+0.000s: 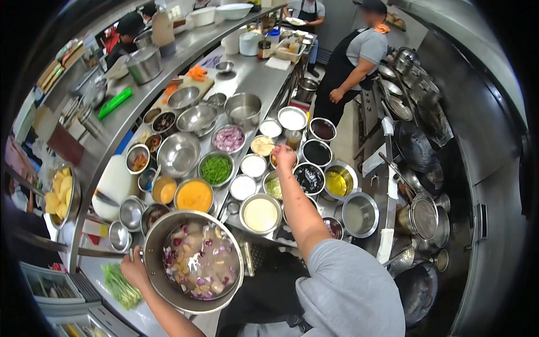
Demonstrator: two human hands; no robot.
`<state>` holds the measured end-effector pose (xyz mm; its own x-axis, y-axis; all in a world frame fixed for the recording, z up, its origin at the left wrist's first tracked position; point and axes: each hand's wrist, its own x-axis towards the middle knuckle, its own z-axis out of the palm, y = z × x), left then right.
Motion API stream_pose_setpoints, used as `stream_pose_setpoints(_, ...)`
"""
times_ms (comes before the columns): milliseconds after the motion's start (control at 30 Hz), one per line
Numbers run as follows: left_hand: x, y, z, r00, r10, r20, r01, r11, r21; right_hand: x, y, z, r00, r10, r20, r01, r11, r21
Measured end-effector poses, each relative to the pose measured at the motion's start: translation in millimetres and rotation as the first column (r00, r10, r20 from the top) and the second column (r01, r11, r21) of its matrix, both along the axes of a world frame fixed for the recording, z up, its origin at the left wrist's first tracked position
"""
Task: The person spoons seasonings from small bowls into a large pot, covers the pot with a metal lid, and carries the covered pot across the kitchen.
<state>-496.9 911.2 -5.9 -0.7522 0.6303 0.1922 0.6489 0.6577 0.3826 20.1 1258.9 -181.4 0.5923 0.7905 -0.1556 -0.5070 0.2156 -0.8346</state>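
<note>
My left hand (135, 271) is closed around the side handle of a large steel pot (238, 264). Inside the pot is cloudy liquid with pale chunks and pieces of red onion (196, 261). My right hand (284, 157) reaches out over the crowded counter, its fingers pinched together above a small bowl of orange-brown contents. Whatever sits between those fingers is too small to make out. Just beside them is a bowl of beige paste (261, 146). Bowls of white powder (254, 165), dark liquid (316, 153) and black contents (308, 178) surround this hand.
Chopped green herbs (215, 169), sliced red onion (228, 139) and an orange-yellow liquid (194, 195) fill bowls on the steel counter. Leafy greens (120, 286) lie at lower left. A co-worker (359, 56) stands near the stove (368, 104). Woks (415, 145) line the right.
</note>
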Motion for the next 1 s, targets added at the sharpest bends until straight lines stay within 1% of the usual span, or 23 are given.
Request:
stream_pose_setpoints(67,1,-1,-2,0.994,0.032,-0.106,-0.029,0.999,0.030,2,1,-2,1.000,0.008,0.006,-0.008,1.000,-0.017)
stream_pose_setpoints(100,4,0,2,0.994,0.028,-0.108,-0.024,0.999,0.040,2,0,-1,1.000,0.016,0.010,-0.016,1.000,-0.022)
stream_pose_setpoints(167,9,-1,10,0.994,0.032,-0.105,-0.034,0.999,-0.012,2,0,0,1.000,0.017,0.001,-0.017,0.999,-0.028)
stream_pose_setpoints(233,13,0,17,0.992,0.017,-0.129,-0.016,1.000,0.012,0,-3,5,1.000,0.021,-0.007,-0.021,0.999,-0.036)
stream_pose_setpoints(300,18,1,27,1.000,0.004,0.001,-0.004,0.999,-0.054,0,-2,10,1.000,0.010,0.016,-0.009,0.995,-0.103)
stream_pose_setpoints(333,16,0,25,1.000,0.004,-0.001,-0.005,0.999,-0.053,-1,-2,10,1.000,0.013,0.003,-0.012,0.995,-0.094)
stream_pose_setpoints(400,12,-2,16,0.996,-0.004,-0.089,0.006,1.000,0.019,0,-4,14,1.000,0.012,0.008,-0.011,0.996,-0.094)
stream_pose_setpoints(500,5,-2,8,0.997,-0.011,-0.075,0.012,1.000,0.022,1,-3,14,1.000,0.007,0.000,-0.007,0.997,-0.078)
stream_pose_setpoints(533,-10,-3,-10,0.995,-0.018,-0.094,0.022,0.999,0.049,3,0,12,1.000,0.007,0.011,-0.006,0.999,-0.046)
stream_pose_setpoints(567,-11,-5,-13,0.997,-0.019,-0.080,0.023,0.999,0.044,4,0,7,1.000,0.012,0.018,-0.011,1.000,-0.024)
stream_pose_setpoints(600,-9,-2,-6,0.998,-0.019,-0.068,0.021,0.999,0.032,8,1,5,0.992,0.040,0.119,-0.037,0.999,-0.023)
stream_pose_setpoints(633,-7,-2,-1,0.999,0.006,-0.042,-0.008,0.998,-0.055,15,1,0,0.973,0.079,0.217,-0.074,0.997,-0.034)
stream_pose_setpoints(667,-6,-3,-3,0.995,-0.017,-0.097,0.015,1.000,-0.025,21,2,-4,0.946,0.121,0.299,-0.107,0.992,-0.065)
stream_pose_setpoints(700,-3,-3,0,0.992,-0.033,-0.122,0.028,0.999,-0.040,25,2,-7,0.911,0.165,0.379,-0.139,0.986,-0.095)
stream_pose_setpoints(733,-1,-3,6,1.000,-0.007,-0.020,0.006,0.998,-0.063,23,3,-8,0.973,0.149,0.176,-0.150,0.989,-0.011)
stream_pose_setpoints(767,-5,-2,0,1.000,0.014,-0.002,-0.014,0.999,-0.031,21,6,-3,0.991,0.133,-0.036,-0.129,0.988,0.079)
stream_pose_setpoints(833,0,-1,7,0.999,0.042,0.018,-0.042,0.998,-0.044,18,1,9,0.993,0.115,-0.010,-0.115,0.993,0.021)
stream_pose_setpoints(900,2,-1,9,1.000,0.027,-0.010,-0.027,0.999,-0.022,17,-5,18,0.992,0.120,0.031,-0.121,0.993,0.019)
stream_pose_setpoints(1000,5,-2,13,1.000,0.024,0.019,-0.024,0.999,-0.026,12,-21,40,0.983,0.175,0.057,-0.176,0.984,0.007)
